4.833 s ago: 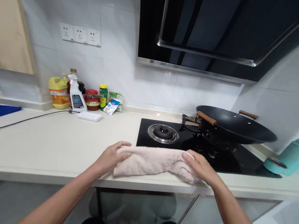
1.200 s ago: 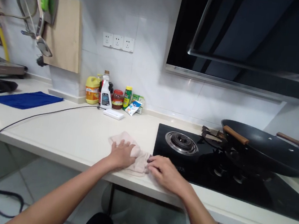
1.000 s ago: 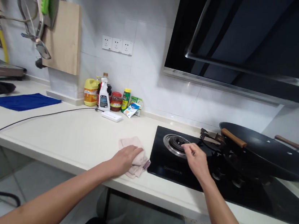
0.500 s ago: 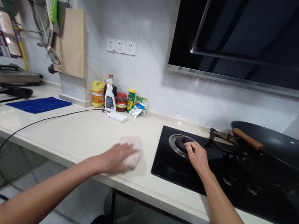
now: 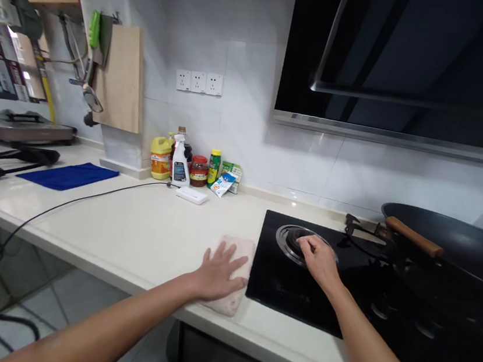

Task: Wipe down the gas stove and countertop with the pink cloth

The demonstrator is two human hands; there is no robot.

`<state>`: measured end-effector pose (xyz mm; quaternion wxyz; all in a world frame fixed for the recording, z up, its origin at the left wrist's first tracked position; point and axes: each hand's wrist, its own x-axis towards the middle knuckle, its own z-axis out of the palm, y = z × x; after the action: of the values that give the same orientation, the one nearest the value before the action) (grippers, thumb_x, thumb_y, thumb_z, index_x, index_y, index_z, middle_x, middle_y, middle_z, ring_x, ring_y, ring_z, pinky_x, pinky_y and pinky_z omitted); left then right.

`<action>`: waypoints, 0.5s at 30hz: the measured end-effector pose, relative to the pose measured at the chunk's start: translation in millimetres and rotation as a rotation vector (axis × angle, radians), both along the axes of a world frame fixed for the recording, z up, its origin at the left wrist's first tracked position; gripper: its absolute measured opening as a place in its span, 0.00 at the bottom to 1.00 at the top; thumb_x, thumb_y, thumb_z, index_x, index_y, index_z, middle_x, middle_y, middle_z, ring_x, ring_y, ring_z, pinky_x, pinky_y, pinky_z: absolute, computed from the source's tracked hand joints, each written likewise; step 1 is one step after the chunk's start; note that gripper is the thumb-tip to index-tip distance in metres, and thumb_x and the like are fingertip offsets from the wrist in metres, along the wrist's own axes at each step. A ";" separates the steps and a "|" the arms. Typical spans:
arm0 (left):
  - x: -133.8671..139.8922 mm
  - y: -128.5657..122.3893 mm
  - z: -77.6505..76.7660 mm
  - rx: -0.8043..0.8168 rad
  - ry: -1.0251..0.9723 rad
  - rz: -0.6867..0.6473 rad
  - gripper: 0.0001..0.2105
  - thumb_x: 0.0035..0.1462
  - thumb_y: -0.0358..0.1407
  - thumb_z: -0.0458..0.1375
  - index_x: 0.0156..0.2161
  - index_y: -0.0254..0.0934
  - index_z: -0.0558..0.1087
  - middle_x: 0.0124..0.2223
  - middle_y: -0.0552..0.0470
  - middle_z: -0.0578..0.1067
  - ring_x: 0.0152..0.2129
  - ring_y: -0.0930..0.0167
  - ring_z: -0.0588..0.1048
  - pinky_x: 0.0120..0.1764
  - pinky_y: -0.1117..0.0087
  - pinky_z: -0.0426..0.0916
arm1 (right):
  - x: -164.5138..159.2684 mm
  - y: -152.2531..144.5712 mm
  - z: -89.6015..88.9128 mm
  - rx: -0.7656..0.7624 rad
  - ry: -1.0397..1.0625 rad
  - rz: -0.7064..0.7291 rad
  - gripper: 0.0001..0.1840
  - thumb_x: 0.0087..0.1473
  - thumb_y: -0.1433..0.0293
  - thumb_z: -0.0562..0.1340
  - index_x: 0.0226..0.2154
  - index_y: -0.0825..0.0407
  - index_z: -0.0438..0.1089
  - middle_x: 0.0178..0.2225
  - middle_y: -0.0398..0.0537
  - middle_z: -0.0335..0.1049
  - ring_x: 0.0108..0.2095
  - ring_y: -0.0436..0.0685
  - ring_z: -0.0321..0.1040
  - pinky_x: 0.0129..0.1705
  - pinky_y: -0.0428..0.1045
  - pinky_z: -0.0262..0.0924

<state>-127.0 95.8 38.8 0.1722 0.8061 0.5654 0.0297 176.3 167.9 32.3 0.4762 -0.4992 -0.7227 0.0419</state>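
Cloth (image 5: 229,304), pale pink, lies on the counter (image 5: 137,239) under L hand (image 5: 219,272), its R edge right alongside the hob (image 5: 298,296); can't say if touching. Step in hand is prob. working the cloth over this bit of counter w/ palm pressure.

To do it well, L to R: blue mat (image 5: 68,175) lies far L w/ black cord (image 5: 63,201) trailing past it, so strokes that way are best cut short of the cord, else the cloth may drag it. Next, by the wall (image 5: 239,128): yellow jug (image 5: 160,159), spray bottle (image 5: 180,165), red-lid jar (image 5: 199,174) & white box (image 5: 191,195), all well apart from the cloth. At the cloth itself, even pressure thru palm + fingertips seems best; too light & it likely bunches or slips out. Its near end is close to the counter's front edge, so mind overhang. On the R, hob edge is the likely snag pt: run alongside, not into it.

Grip, L to R. L hand: no grasp, fingers fanned wide, palm down, pinning cloth flat vs. counter. R hand (image 5: 318,262): at the burner (image 5: 284,245), fingers bent & bunched toward thumb; whether tips touch the burner, hover, or hold sth small, can't say from this angle. Farther R, wok (image 5: 467,244) w/ wooden handle (image 5: 413,235) is apart from R hand.
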 end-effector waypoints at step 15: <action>39.1 219.3 -1.9 0.072 -0.003 -0.129 0.26 0.68 0.46 0.55 0.67 0.44 0.63 0.73 0.44 0.58 0.69 0.54 0.57 0.67 0.40 0.51 | -55.3 -53.3 -8.4 0.108 -0.364 0.349 0.14 0.68 0.72 0.53 0.31 0.49 0.69 0.29 0.43 0.68 0.31 0.53 0.65 0.40 0.53 0.58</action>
<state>-87.9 315.2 36.9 0.1458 0.8465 0.5105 0.0401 121.0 114.6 23.9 0.3497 -0.3400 -0.8730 -0.0058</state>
